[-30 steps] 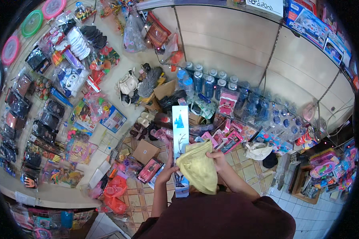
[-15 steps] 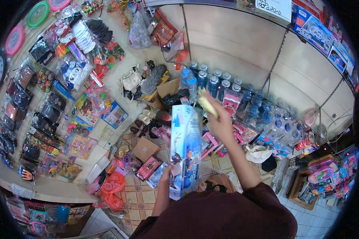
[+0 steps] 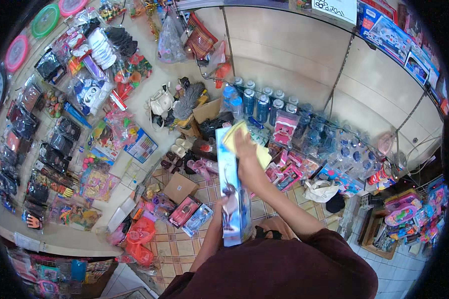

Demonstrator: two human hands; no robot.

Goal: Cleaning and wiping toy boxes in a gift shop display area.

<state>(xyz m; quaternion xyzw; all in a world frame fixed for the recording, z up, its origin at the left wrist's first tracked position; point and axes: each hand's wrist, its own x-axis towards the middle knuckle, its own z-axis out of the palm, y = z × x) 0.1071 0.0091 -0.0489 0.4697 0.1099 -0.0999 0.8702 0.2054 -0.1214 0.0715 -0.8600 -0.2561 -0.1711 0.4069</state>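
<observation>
A tall, narrow blue and white cardboard box (image 3: 226,167) with printed figures stands upright before me, its narrow side partly turned toward me. My left hand (image 3: 221,205) grips it low on its left edge, with some fingers hidden. Bunched under my right hand (image 3: 247,155) is a yellow cloth (image 3: 263,156), pressed against the upper right of the box. Part of the cloth laps over the box's top end. Below my left hand, a pink box (image 3: 185,211) and a small blue box (image 3: 198,220) lie on the tiled floor.
Blue water bottles (image 3: 262,108) line the back wall, with a pink pouch (image 3: 284,128) before them. Open brown carton (image 3: 180,187) sits left of my box. Packaged goods cover the left wall; a wooden crate (image 3: 379,234) stands at right. Red plastic bags (image 3: 140,239) lie lower left.
My right hand has come down and left, bringing the yellow cloth from the air onto the box. The box has turned, showing more of its narrow side, and shifted slightly right.
</observation>
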